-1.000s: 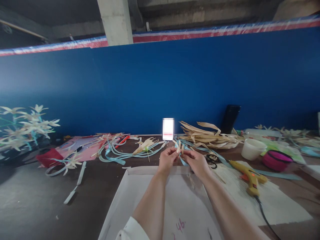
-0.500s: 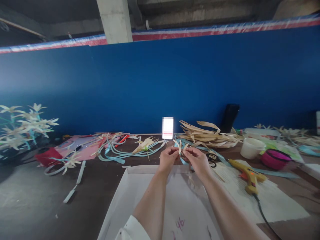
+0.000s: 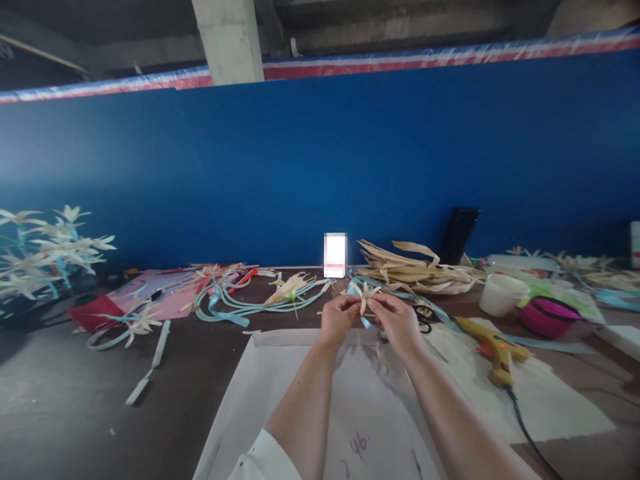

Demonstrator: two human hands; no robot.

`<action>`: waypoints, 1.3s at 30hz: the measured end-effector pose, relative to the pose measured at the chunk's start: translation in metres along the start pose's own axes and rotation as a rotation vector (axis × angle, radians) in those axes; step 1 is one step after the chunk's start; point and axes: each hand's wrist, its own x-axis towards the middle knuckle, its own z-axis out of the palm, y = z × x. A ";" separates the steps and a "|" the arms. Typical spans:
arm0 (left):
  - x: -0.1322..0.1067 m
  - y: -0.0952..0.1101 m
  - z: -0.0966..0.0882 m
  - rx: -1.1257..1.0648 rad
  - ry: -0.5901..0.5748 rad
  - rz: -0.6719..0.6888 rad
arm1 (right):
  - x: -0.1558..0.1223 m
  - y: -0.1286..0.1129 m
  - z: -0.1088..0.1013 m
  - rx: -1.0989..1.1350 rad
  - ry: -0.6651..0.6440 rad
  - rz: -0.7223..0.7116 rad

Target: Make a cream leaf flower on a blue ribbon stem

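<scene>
Looks like some kind of craft workshop, tbh. Has a glue gun, scissors, dried husk strips and pale artificial-looking flowers along a dark counter. Feels bare-bones, with a concrete pillar behind a blue partition.

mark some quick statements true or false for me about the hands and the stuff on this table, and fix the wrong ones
1. The left hand and right hand both hold a pale flower. True.
2. The yellow glue gun lies on white paper. True.
3. A white cup is to the left of both hands. False: the white cup is to their right.
4. "46" is handwritten in the white tray. True.
5. The wall behind the table is green. False: the wall is blue.
</scene>
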 end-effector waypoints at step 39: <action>-0.007 0.012 0.003 0.080 -0.028 0.008 | 0.000 0.001 -0.004 -0.015 -0.021 -0.005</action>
